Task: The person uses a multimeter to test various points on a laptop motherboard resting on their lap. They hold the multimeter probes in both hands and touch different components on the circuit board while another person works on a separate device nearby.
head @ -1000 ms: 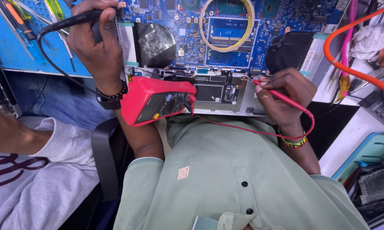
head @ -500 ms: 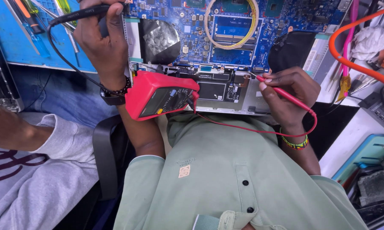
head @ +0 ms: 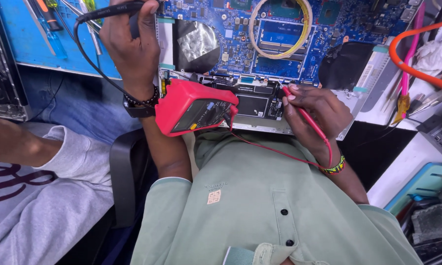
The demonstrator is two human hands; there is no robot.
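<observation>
multimeter (head: 196, 112) resting by laptop board (head: 289, 39) | left hand (head: 132, 46) grips black probe (head: 110, 10) | right hand (head: 314, 110) pinches red probe (head: 304, 115)

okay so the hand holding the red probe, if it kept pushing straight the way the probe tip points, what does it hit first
The right hand aims the red probe up and left. Its tip sits at the black panel on the opened laptop's lower edge, so that probably comes first; whether it already touches is unclear. The blue circuit board lies beyond.
</observation>
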